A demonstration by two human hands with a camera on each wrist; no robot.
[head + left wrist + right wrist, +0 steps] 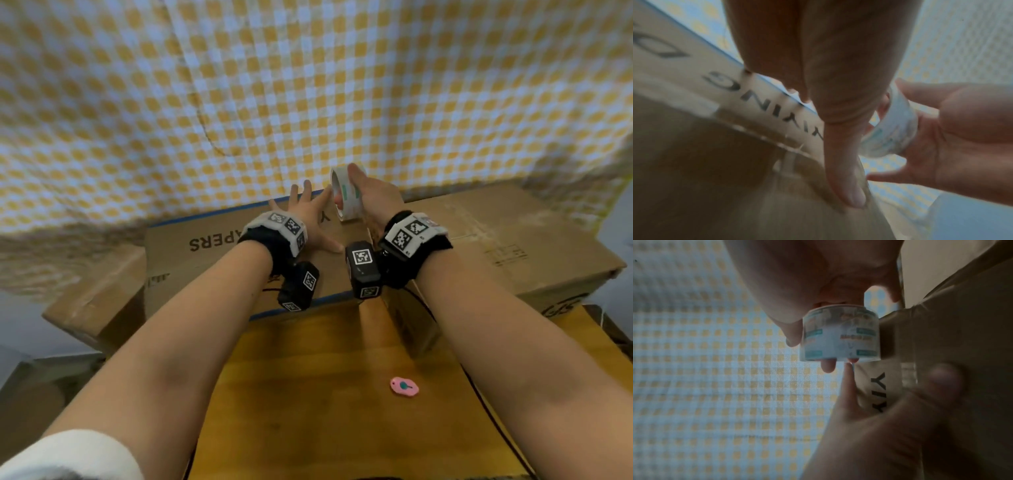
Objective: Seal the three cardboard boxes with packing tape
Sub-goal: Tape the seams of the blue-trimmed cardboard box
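Right hand [375, 193] grips tape roll [346, 195]; left hand [308, 219] lies flat, fingers spread, on box [212, 246].

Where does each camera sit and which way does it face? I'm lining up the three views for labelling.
Head: worn on the head, facing forward and down at the cardboard boxes and the wooden table; shows both forearms, the left hand and the right hand.
Left wrist: looks along the left hand, fingers spread flat on the printed box; the right hand shows beside it.
Right wrist: looks along the right hand gripping the tape roll; the left hand shows below.
Shared: all three show the tape roll.
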